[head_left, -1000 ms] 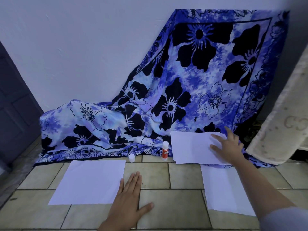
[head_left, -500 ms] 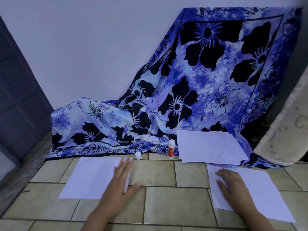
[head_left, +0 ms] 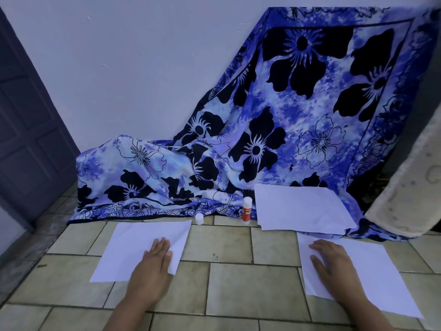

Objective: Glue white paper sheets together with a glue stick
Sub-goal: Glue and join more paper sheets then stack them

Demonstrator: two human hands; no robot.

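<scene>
Left hand: flat, palm down, fingers straight and close together. It grips nothing and rests on the left sheet. That sheet lies on the tiled floor, left of the glue stick and nearer to me than it. My hand covers the sheet's near right part.

Right hand: also flat, fingers extended and slightly spread, holding nothing. It rests on the right sheet, which lies right of the glue stick and nearer to me, at a slant across the tiles. My hand sits on the sheet's left part.

Glue stick: upright, with a white top above a red-labelled body. It stands where the floor meets the edge of the flowered cloth. Neither hand touches it. A small white cap stands apart from it, to its left, on the same line.

Paper stack: just right of the glue stick, lying partly on the cloth. Offset edges show more than one sheet. I cannot tell whether it touches the stick.

Surroundings: the blue-and-black cloth rises behind the glue stick against a white wall. A dark door stands well to the stick's left. A pale rug leans well to its right.
</scene>
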